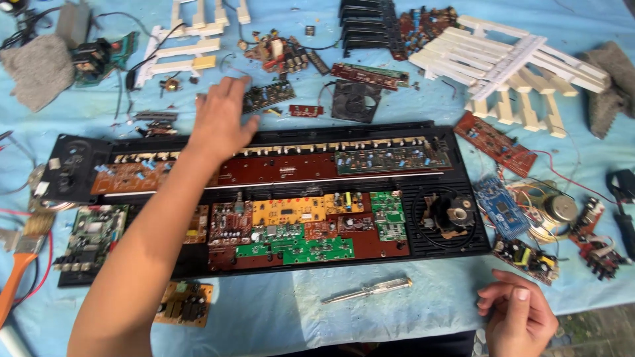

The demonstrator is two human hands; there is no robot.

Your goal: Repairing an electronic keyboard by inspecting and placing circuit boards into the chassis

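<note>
My left hand (pixel 220 119) reaches far over the back edge of a long black opened keyboard case (pixel 264 268), fingers spread, holding nothing. It hovers near a small dark circuit board (pixel 270 94) on the blue cloth. My right hand (pixel 518 315) rests at the near right corner with fingers curled, empty. Inside the case lie brown, orange and green circuit boards (pixel 297 228) and a round speaker mount (pixel 452 213). A clear-handled screwdriver (pixel 368 290) lies on the cloth in front of the case, between my two hands.
White key strips (pixel 509 59) and black key strips (pixel 365 21) lie at the back. A black fan (pixel 356 100), a loose speaker (pixel 552 208), a blue board (pixel 501 205) and a red board (pixel 495 142) sit right. A brush (pixel 23 248) lies left.
</note>
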